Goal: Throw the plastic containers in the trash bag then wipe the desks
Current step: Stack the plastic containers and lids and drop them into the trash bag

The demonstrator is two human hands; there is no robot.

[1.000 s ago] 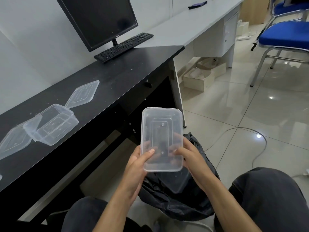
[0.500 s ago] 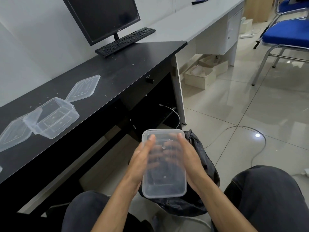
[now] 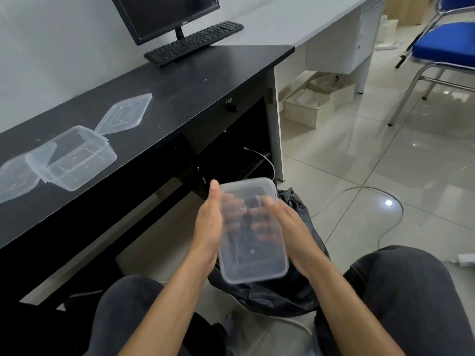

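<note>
A clear plastic container (image 3: pixel 254 263) is held between my left hand (image 3: pixel 208 227) and my right hand (image 3: pixel 290 232), fingers under it, above the open black trash bag (image 3: pixel 290 296) on the floor between my knees. On the black desk (image 3: pixel 195 80) lie another clear container (image 3: pixel 79 160), a loose lid (image 3: pixel 126 113) behind it and a second lid (image 3: pixel 15 176) at the left edge.
A monitor (image 3: pixel 164 14) and black keyboard (image 3: pixel 195 42) stand at the desk's far end. A white desk (image 3: pixel 303 19) continues beyond. Cardboard boxes (image 3: pixel 308 109) sit under it. A blue chair (image 3: pixel 444 47) is at the right; a cable (image 3: pixel 385 222) loops over the tiled floor.
The container came down from chest height and tipped flat over the trash bag. My fingers slid from its near end to underneath it.
</note>
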